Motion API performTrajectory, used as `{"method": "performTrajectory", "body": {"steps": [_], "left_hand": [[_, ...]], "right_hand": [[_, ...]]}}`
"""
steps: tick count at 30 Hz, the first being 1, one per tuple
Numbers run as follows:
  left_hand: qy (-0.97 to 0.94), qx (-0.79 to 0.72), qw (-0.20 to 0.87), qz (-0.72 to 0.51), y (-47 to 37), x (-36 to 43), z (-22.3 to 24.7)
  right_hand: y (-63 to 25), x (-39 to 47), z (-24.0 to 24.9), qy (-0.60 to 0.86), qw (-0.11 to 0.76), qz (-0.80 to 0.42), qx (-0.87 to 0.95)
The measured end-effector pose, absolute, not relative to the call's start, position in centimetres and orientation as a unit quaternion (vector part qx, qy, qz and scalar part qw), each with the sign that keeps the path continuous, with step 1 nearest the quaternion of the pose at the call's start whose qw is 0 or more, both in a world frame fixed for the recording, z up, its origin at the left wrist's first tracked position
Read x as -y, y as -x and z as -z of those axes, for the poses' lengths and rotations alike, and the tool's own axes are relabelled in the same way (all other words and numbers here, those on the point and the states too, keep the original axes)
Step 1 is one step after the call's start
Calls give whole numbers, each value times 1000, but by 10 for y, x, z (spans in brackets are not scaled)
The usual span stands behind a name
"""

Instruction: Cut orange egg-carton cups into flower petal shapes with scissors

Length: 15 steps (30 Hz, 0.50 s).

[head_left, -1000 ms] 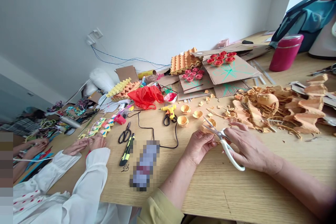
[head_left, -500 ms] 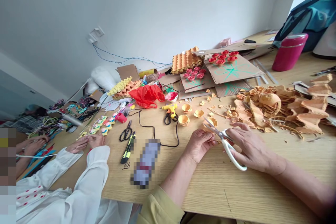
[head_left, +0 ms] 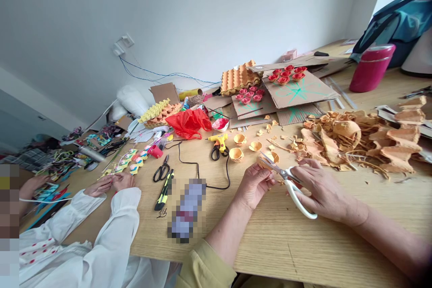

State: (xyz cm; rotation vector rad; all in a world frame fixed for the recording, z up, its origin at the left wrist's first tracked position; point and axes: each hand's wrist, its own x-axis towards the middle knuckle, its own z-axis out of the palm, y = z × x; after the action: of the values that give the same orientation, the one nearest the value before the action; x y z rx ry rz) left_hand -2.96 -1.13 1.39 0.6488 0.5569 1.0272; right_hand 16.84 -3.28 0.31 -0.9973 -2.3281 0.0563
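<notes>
In my right hand [head_left: 320, 191] is a pair of white-handled scissors [head_left: 299, 195], its blades a little apart and pointing left. My left hand [head_left: 253, 184] pinches a small orange egg-carton cup [head_left: 261, 162] by its lower side, and the blades lie across that cup's edge. Just behind it, another carton cup [head_left: 274, 157] sits on the table, partly hidden by the blades. More cut cups [head_left: 236, 155] stand to the left of my hands. Beyond my right hand is a pile of torn carton scraps [head_left: 332, 139].
A yellow glue gun [head_left: 220, 140], black scissors [head_left: 161, 171] and a box cutter [head_left: 164, 190] lie to the left. Red-painted cups rest on cardboard [head_left: 300, 92] at the back. A pink thermos [head_left: 372, 68] stands at right. A co-worker's hands [head_left: 113, 183] work at far left.
My left hand has turned the carton cup slightly, so more of it shows beside the blades. My right hand and the scissors have hardly moved.
</notes>
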Motion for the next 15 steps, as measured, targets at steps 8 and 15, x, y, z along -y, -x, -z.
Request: {"method": "performTrajectory", "body": {"steps": [8,15], "left_hand": [[-305,-254,765,-507,32,10,-16],[-317,-288,756,-494,29,11,-13]], "right_hand": [[-166,33,-3,379,337,-41,861],[-168,28,1,466,417,-195,756]]}}
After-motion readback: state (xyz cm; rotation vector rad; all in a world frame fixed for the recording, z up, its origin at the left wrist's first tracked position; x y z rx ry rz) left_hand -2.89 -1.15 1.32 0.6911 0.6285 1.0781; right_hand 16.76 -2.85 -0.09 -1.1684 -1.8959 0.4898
